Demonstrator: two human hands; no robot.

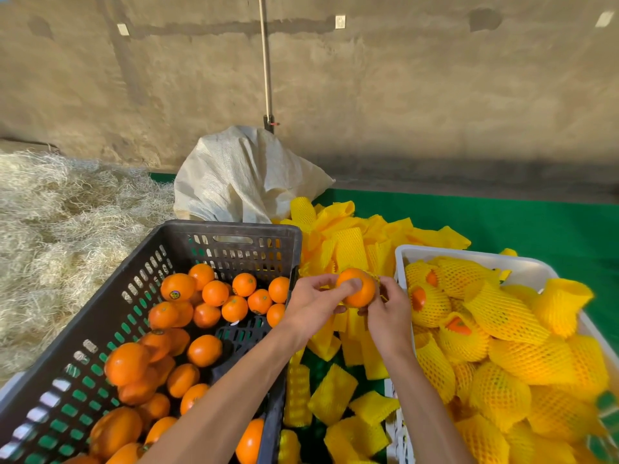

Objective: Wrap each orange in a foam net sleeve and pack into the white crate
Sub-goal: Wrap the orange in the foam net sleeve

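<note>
An orange [359,294] is held between both hands above the gap between the two crates. My left hand [313,304] grips it from the left, thumb across its front. My right hand [388,311] pinches a yellow foam net sleeve [377,279] stretched over the orange's right side. The black crate [234,231] at the left holds several bare oranges [214,293]. At the right, the white crate [435,250] is filled with several oranges wrapped in yellow net [502,329].
A heap of loose yellow foam sleeves [348,242] lies between and behind the crates on the green surface [536,226]. A white woven sack [248,182] stands behind the black crate. Straw [60,229] covers the left side. A concrete wall rises at the back.
</note>
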